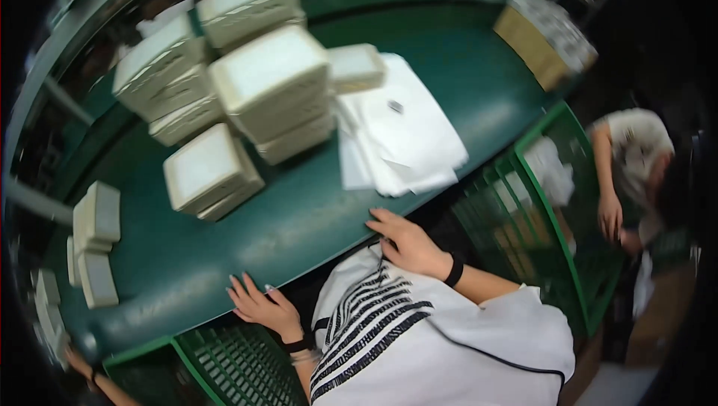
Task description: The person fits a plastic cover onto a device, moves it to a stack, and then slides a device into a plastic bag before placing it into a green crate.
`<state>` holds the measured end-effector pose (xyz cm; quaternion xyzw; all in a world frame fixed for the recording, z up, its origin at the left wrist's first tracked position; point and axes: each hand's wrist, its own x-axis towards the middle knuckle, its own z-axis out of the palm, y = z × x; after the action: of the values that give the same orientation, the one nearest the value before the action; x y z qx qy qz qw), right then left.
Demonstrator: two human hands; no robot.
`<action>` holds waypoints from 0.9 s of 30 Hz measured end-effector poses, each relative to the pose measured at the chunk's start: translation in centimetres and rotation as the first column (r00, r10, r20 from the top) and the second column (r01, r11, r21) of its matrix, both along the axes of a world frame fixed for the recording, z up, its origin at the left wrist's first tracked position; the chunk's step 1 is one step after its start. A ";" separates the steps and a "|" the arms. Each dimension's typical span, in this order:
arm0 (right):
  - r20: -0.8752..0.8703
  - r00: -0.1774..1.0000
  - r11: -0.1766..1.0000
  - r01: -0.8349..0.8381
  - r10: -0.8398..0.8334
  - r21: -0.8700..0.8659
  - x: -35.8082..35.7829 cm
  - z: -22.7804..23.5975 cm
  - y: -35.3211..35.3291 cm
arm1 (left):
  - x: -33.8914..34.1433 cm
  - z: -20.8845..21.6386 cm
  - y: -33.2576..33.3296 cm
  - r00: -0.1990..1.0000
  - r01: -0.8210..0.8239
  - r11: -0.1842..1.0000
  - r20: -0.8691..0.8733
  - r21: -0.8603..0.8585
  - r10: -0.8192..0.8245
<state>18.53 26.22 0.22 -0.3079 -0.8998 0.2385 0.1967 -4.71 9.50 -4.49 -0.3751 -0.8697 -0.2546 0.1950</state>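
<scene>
White flat sheets [419, 133], lying at the front edge of the green table [299, 220], long axis running from that edge toward the far side. They lie ahead of my right hand [410, 245], the nearer one; its fingers, slightly apart and holding nothing, reach the front edge, contact uncertain. My left hand [269, 310], likewise empty, fingers spread, meets the same edge farther left. Leftward of the sheets stand stacked pale boxes [273, 77]; below the front edge, a right crate [568, 264] and left crate [243, 365], both green.
</scene>
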 end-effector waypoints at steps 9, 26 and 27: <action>0.021 0.959 0.696 0.220 -0.283 -0.684 10.8 -6.1 -0.6 | 0.4 -4.1 -7.7 0.960 0.268 0.884 -0.026 0.384 -0.280; 0.420 0.886 0.615 0.446 -0.198 -0.650 33.5 -40.3 -11.9 | -0.7 -6.4 6.5 0.366 0.928 0.337 0.570 -0.161 -0.736; 0.348 0.931 0.488 0.354 -0.107 -0.798 33.2 -44.3 -12.5 | -2.9 -8.3 4.2 0.475 0.841 0.529 0.619 -0.111 -0.625</action>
<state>51.69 13.73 -44.06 -0.5103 -0.6347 0.5767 -0.0639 -7.58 13.73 -12.74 -0.6682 -0.6640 -0.2182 -0.2550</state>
